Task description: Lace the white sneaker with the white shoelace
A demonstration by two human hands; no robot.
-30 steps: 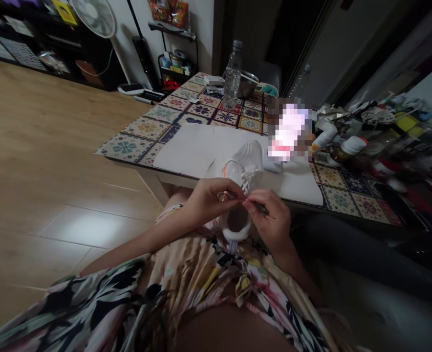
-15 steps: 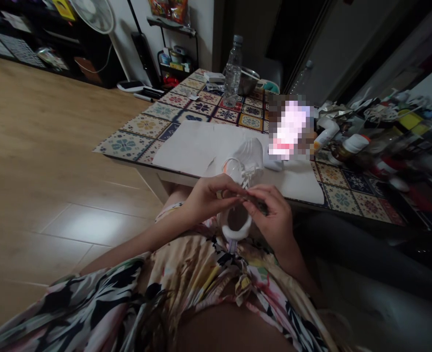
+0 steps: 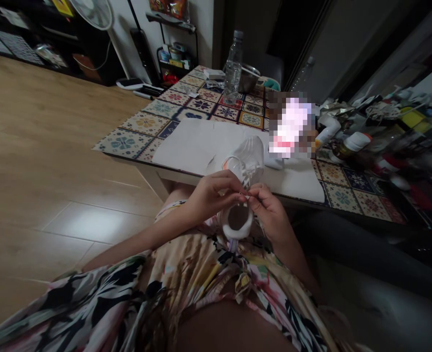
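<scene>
A white sneaker (image 3: 251, 149) points away from me, its toe over the white sheet (image 3: 190, 146) and its padded heel opening close to my lap. My left hand (image 3: 216, 193) pinches a white shoelace (image 3: 246, 183) with thumb and forefinger above the shoe's tongue. Right beside it, fingertips nearly touching, my right hand (image 3: 272, 212) is closed in a pinch on the lace too. The bit of lace between the fingertips is mostly hidden. Loops of lace lie over the front of the shoe.
A patterned tablecloth (image 3: 142, 122) covers the table. On it stand a clear plastic bottle (image 3: 232, 68), a metal bowl (image 3: 249, 79) and a blurred-out lit screen (image 3: 291, 127). Bottles, among them a white-capped jar (image 3: 355, 143), crowd the right side. A fan (image 3: 95, 12) stands at the back left.
My right hand has drawn its fingers tighter and lowered slightly, closing the gap under its palm. The left hand's fingers have come closer together. The sneaker stays in nearly the same place.
</scene>
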